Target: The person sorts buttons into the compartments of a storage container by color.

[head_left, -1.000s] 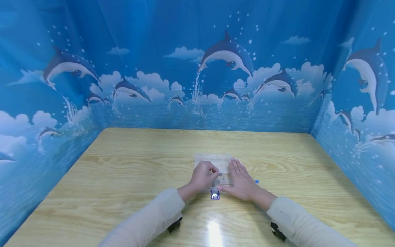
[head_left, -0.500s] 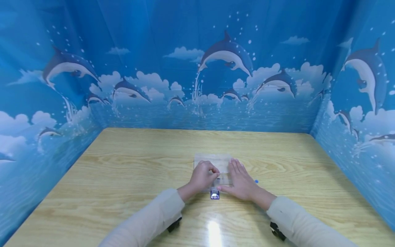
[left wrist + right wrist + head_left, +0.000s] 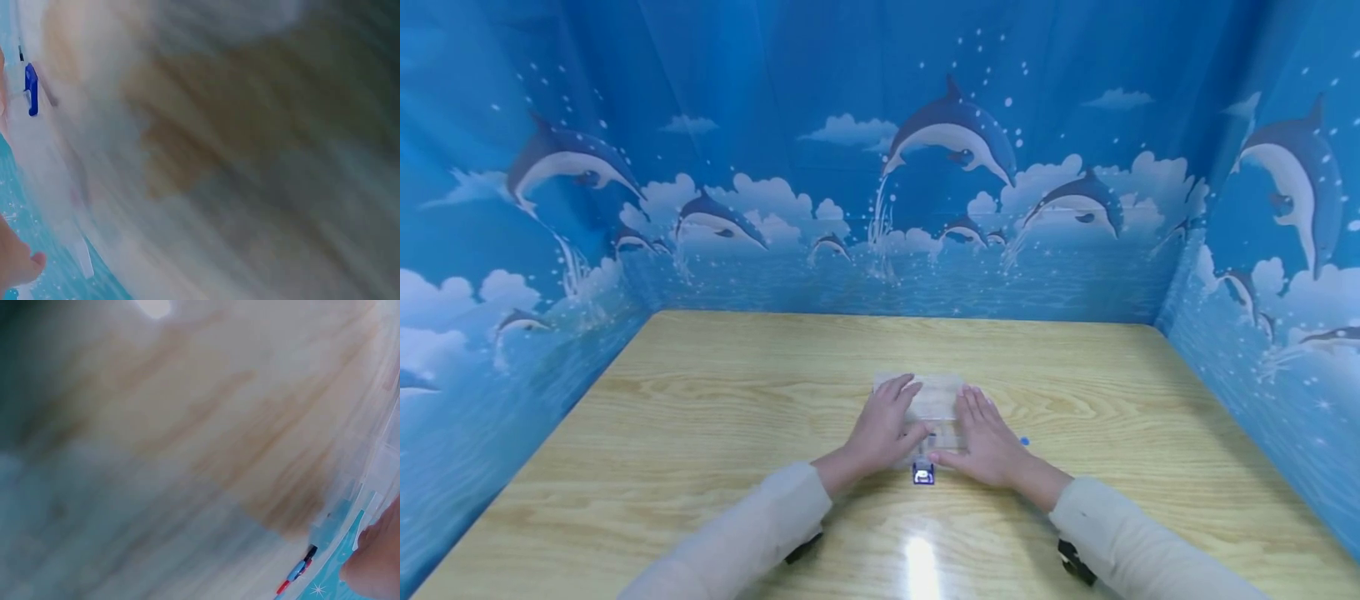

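Note:
A clear plastic box with compartments point(image 3: 935, 400) lies on the table in front of me. My left hand point(image 3: 882, 429) is at its left side, fingers spread and holding nothing, with the thumb reaching over the near compartments. Flat along the box's right side rests my right hand point(image 3: 990, 447), fingers straight, its thumb stretched toward the near edge. Between the two thumbs a small dark piece point(image 3: 933, 436) shows in the near part of the box. A blue-framed clear piece point(image 3: 923, 474) sits at the near edge; the left wrist view shows its dark blue frame point(image 3: 31, 89).
A small blue thing point(image 3: 1025, 441) lies on the wood-grain table point(image 3: 737, 400) just right of my right hand. The right wrist view shows a thin red, blue and black thing point(image 3: 297, 572) beside the box. A dolphin-print curtain point(image 3: 790, 275) surrounds the table.
My left hand pinched a small dark piece over the box, lowered it, then let go. Its fingers have spread and the hand has shifted left. The right hand stays in place.

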A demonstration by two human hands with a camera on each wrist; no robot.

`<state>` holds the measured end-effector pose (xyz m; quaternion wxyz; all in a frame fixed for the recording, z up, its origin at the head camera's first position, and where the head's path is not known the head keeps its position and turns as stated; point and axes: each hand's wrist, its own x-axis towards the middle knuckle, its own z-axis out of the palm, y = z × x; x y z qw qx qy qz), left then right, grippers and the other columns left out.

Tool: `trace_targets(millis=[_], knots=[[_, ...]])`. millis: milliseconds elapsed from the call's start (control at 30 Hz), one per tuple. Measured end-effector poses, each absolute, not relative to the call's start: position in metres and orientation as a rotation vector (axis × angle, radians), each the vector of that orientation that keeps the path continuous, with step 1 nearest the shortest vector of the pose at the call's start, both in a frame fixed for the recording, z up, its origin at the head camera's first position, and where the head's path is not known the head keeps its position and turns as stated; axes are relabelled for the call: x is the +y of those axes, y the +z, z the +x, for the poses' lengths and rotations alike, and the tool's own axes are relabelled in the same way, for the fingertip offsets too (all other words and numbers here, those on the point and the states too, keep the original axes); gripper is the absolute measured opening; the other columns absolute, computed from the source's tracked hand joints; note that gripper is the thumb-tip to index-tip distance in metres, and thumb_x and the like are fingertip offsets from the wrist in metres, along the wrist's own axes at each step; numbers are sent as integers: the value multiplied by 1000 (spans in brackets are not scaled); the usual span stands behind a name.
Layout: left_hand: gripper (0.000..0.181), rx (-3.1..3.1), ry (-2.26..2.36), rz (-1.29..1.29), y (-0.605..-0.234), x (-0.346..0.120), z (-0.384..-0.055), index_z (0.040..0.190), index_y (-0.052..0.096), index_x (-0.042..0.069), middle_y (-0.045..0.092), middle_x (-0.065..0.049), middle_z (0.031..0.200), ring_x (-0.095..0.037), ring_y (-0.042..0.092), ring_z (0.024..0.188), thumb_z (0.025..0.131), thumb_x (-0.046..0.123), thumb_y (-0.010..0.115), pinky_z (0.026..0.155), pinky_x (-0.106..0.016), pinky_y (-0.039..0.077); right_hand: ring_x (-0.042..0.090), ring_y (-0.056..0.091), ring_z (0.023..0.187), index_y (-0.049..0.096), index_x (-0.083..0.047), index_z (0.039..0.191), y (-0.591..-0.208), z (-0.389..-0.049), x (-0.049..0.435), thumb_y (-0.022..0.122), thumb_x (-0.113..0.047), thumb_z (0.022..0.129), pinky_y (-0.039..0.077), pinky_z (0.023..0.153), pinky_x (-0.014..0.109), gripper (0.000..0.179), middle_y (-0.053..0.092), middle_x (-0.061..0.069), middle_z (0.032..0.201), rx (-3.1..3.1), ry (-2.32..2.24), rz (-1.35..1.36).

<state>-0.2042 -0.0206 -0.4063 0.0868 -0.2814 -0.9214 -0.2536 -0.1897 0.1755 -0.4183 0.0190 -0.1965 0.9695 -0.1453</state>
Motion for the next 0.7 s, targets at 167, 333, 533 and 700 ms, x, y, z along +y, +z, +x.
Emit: trace_targets(millis=[167,333,533,700], knots=[[95,-2892,-595,-928,-406,-31,-203,148,4,0,-5,-15,156,-33,3,145,88,61,46,117,-47,8,41,6,142,13,10,144,-417,-189,176,46,-66,84,10,117,50,102,5,27,152,3003,-442,-608],[109,-2979,-425,-943,-407,-41,-203,147,-1,-4,-14,-18,154,-34,-5,144,82,70,46,117,-46,2,41,7,142,14,10,144,-417,-189,176,47,-67,84,11,117,49,103,6,27,152,3013,-436,-614],[117,-3024,-275,-929,-409,-51,-204,146,-3,-5,-11,-22,154,-35,-7,143,77,76,45,117,-49,1,42,8,141,15,11,143,-418,-189,176,50,-63,84,11,116,50,101,8,29,152,3021,-441,-632],[120,-3055,-265,-850,-413,-54,-208,147,-2,-4,-10,-21,154,-34,-7,144,74,77,48,117,-50,1,42,7,142,15,11,143,-419,-190,176,50,-63,84,11,116,50,102,8,29,152,3016,-446,-631]])
